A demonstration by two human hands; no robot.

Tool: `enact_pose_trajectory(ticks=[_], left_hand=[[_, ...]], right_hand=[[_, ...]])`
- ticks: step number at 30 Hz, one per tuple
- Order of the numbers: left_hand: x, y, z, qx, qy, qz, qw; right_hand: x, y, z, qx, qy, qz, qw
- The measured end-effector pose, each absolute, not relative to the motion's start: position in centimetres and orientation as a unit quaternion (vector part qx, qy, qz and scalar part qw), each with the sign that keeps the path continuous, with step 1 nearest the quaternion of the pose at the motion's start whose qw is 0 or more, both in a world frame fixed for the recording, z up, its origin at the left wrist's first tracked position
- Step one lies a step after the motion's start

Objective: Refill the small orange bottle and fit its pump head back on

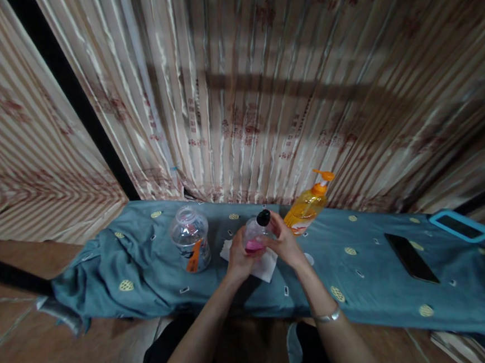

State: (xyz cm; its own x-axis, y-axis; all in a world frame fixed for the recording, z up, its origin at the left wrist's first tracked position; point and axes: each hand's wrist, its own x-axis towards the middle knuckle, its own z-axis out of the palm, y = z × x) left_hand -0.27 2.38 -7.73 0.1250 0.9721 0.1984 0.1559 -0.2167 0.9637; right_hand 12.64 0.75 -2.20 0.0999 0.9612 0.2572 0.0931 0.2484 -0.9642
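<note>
My left hand is wrapped round the left side of a small clear bottle with a black cap and something pink in its lower part. My right hand closes on the bottle's right side, its fingers close to the cap. Whether they touch the cap I cannot tell. Beneath the hands lies a white paper sheet. A clear plastic jar with an orange mark stands to the left. Behind my right hand is a pump bottle of yellow-orange liquid, with an orange pump top.
A teal patterned cloth covers the long, low surface. On its right lie a black phone and a blue-framed device. A small white disc is by my right wrist. Striped curtains hang behind, with dark poles.
</note>
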Motion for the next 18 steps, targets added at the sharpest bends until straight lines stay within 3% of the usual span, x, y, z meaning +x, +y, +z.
enact_pose_trajectory(ticks=[7,18], left_hand=[[0.0,1.8,-7.7,0.649,0.471,0.455,0.389],[-0.2,1.7,-6.9,0.639,0.468,0.445,0.418]], right_hand=[[11.6,0.6,-0.2,-0.528,-0.521,0.256,0.62],[10.7,0.3,0.2,-0.558,-0.508,0.237,0.611]])
